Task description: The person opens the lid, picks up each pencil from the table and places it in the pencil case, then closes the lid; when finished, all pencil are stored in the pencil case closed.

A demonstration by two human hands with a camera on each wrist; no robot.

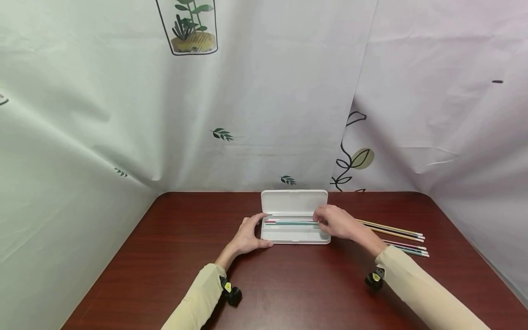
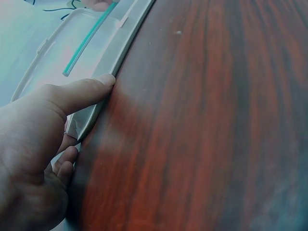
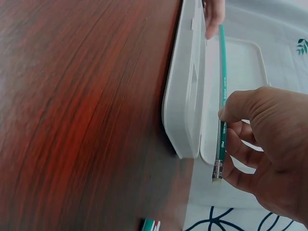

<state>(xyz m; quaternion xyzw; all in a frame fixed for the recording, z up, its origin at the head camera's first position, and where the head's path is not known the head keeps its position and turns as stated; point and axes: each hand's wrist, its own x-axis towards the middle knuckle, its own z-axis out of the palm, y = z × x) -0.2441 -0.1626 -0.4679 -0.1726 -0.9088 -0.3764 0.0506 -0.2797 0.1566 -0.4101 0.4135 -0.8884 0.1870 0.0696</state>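
Note:
A white pencil case (image 1: 284, 236) stands with its lid (image 1: 294, 201) raised at the back of the table. My left hand (image 1: 247, 236) grips the case's left end, thumb (image 2: 91, 92) at the front rim and fingers round the end. Over the case, my right hand (image 1: 339, 222) pinches a green pencil (image 3: 223, 82) between thumb and fingers, near its metal eraser end. The pencil runs lengthwise along the case, its other end towards my left hand. Another pencil with a reddish end (image 1: 270, 221) shows inside the case.
To the right of the case lie several yellow pencils (image 1: 396, 230) and, nearer, a group of dark red and green pencils (image 1: 412, 250), partly behind my right forearm. The dark red wooden table (image 1: 297, 284) meets a white patterned curtain (image 1: 280, 114) at the back.

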